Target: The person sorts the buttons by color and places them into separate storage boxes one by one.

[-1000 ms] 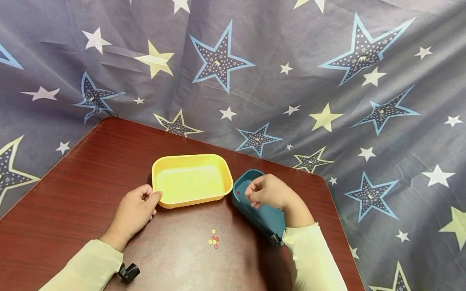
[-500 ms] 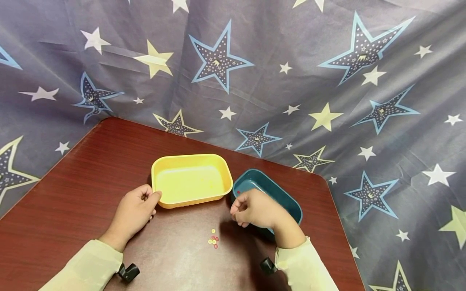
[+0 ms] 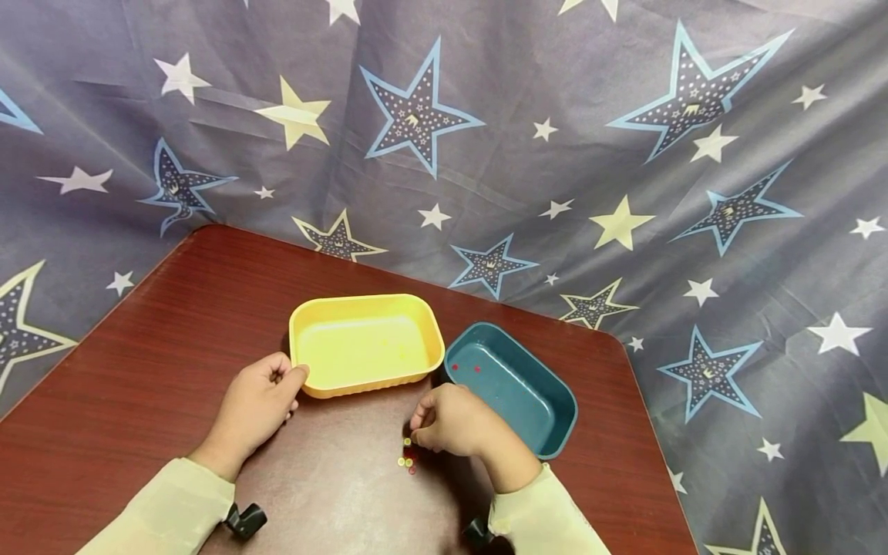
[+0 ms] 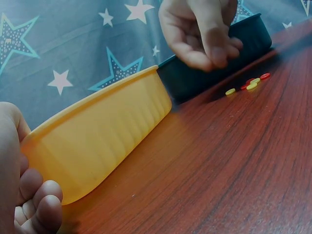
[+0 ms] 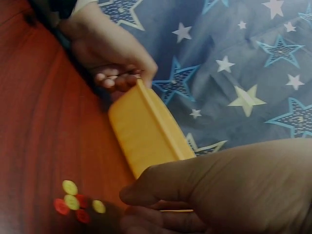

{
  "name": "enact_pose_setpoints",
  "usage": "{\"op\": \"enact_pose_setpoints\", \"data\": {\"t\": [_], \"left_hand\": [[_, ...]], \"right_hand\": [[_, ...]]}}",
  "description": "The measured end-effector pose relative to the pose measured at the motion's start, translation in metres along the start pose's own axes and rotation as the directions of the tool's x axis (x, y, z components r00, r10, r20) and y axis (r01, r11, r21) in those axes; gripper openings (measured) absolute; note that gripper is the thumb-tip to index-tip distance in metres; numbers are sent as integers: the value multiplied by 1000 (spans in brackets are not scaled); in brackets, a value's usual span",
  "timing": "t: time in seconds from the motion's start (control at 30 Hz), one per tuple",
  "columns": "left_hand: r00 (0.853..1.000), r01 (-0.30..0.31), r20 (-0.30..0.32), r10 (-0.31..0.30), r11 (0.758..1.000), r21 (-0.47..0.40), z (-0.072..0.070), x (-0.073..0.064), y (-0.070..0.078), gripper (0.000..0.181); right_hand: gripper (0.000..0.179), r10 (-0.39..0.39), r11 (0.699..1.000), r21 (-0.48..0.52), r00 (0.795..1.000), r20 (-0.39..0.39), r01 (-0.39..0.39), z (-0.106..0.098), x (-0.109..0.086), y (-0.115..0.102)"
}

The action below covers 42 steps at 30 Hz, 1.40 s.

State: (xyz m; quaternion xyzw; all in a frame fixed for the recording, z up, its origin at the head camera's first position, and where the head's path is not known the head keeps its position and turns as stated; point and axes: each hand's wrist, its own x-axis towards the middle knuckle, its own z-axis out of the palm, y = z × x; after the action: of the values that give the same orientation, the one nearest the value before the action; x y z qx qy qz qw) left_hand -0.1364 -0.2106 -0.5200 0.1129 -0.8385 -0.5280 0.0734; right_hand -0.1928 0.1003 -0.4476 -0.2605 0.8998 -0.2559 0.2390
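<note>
My left hand [image 3: 257, 405] pinches the near left corner of a yellow plastic tray [image 3: 368, 384], thumb over the rim and fingers below it outside. Several small red and yellow buttons [image 5: 71, 202] lie in a loose cluster on the table. Just above them, my right hand [image 3: 454, 420] reaches in from the right, its fingers loosely bent with nothing visible between them. In the left wrist view its fingertips [image 4: 219, 57] hang over the table, apart from the buttons. Two red buttons [image 3: 477, 369] rest inside a dark blue tray [image 3: 527, 412].
The blue tray stands slanted at the yellow tray's right, their rims close together. A reddish-brown wooden table [image 3: 208, 308] carries everything. Behind it hangs a grey curtain [image 3: 499, 193] printed with stars. Black wrist cameras [image 3: 246, 520] sit below both forearms.
My right hand has moved from over the blue tray left and toward me to the button cluster. A second red button now shows in the blue tray. The left hand stays put.
</note>
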Motion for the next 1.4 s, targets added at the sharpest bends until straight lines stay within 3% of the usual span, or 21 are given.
{"op": "enact_pose_setpoints", "data": {"t": [0.53,0.87,1.4], "left_hand": [[1000,5,3,-5,1000,-17,0,-2,2,40],[1000,5,7,-5,1000,-25,-2,-3,3,41],[1000,-2,-1,2,1000,-8,1,0,-1,39]], "right_hand": [[22,-21,965,-264,998,-53,6,21,14,1],[23,4,962,-271,998,-60,-20,25,14,-6],[25,-16,970,-244,999,-49,4,27,14,-6]]}}
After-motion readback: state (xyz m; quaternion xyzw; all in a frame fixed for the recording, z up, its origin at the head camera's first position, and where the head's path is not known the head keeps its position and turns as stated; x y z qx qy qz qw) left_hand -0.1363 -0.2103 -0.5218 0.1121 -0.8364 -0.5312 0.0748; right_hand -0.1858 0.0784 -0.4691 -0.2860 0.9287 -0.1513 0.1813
